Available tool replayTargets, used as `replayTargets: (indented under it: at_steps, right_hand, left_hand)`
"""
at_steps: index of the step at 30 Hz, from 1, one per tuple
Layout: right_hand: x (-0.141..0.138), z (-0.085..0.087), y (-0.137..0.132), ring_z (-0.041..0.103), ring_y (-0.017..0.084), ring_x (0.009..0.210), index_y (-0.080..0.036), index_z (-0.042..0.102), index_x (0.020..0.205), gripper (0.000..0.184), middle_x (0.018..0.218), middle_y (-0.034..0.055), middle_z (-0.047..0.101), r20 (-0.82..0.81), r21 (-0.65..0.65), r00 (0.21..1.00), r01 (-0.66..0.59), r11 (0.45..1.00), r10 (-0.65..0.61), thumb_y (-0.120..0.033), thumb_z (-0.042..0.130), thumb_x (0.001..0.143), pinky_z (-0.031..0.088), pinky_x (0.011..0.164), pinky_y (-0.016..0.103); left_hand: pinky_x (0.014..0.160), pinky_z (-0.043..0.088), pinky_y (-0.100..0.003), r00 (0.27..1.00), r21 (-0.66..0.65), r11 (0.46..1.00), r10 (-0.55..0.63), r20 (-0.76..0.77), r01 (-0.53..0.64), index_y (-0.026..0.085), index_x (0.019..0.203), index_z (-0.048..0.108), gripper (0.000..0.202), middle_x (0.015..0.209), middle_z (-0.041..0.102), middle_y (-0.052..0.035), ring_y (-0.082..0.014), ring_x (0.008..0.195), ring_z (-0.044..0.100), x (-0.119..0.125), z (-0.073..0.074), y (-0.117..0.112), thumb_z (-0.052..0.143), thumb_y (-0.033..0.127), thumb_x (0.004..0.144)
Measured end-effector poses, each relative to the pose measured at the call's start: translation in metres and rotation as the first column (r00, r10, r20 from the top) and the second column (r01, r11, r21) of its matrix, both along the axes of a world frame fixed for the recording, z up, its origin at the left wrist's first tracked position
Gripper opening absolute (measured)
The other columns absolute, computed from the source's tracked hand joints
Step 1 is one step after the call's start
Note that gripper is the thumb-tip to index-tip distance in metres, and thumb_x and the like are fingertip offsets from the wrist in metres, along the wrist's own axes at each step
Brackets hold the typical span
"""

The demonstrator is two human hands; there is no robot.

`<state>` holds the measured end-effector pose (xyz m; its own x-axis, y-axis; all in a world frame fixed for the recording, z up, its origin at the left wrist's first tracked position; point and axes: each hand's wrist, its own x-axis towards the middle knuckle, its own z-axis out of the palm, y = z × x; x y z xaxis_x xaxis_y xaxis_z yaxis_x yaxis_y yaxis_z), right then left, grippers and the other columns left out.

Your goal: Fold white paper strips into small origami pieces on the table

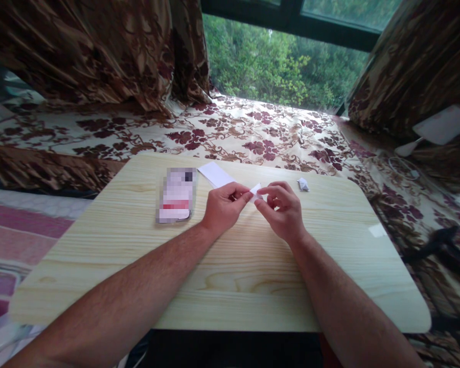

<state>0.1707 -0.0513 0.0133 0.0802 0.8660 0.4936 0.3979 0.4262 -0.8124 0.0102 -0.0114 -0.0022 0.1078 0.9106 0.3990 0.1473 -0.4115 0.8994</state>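
My left hand (225, 206) and my right hand (281, 209) meet over the middle of a pale wooden table (230, 276). Both pinch a small folded piece of white paper (256, 191) between thumb and fingertips, held just above the tabletop. A white paper strip (215, 174) lies flat behind my left hand. A small folded paper shape (302, 184) rests to the right of my right hand. A phone (176, 194) lies flat to the left of my left hand.
A floral cloth (230, 130) covers the surface behind the table, under a window with patterned curtains (99, 51). A white lamp-like object (440, 128) stands at the right. A striped pink cover (15, 235) lies at the left.
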Motion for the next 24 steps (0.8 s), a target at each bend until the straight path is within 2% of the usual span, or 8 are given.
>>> replayTargets:
  at_steps: [10,18,24]
  right_hand:
    - [-0.0001,0.0013,0.0005,0.055,0.011,0.067,-0.022,0.071,0.09,0.008,0.094,0.0044,0.061,0.034,0.019,0.999,-0.028,0.999,0.027,-0.024,0.068,0.083,0.046,0.049,0.024]
    - [-0.0029,0.0048,-0.0026,0.059,0.014,0.074,-0.022,0.07,0.089,0.009,0.087,0.0036,0.063,0.057,0.093,0.998,-0.004,0.996,-0.001,-0.018,0.067,0.081,0.051,0.058,0.026]
    - [-0.0029,0.0038,-0.0035,0.061,0.015,0.075,-0.023,0.072,0.089,0.011,0.089,0.0047,0.066,0.11,0.109,0.994,0.017,0.994,-0.029,-0.018,0.066,0.082,0.052,0.062,0.029]
  left_hand:
    - [0.058,0.044,-0.024,0.996,0.209,0.978,0.023,-0.085,-0.004,0.019,0.084,0.073,0.009,0.069,0.065,-0.0004,-0.0107,0.061,0.053,-0.0003,0.0042,-0.0021,0.071,0.028,0.081]
    - [0.079,0.05,-0.033,0.975,0.461,0.887,0.126,-0.185,-0.027,0.021,0.089,0.072,0.008,0.085,0.072,-0.0028,-0.017,0.083,0.061,-0.0042,0.0087,-0.0025,0.07,0.023,0.082]
    - [0.083,0.049,-0.036,0.954,0.517,0.856,0.149,-0.261,0.007,0.023,0.091,0.072,0.009,0.088,0.073,-0.0033,-0.019,0.088,0.06,-0.006,0.0098,-0.004,0.069,0.023,0.083]
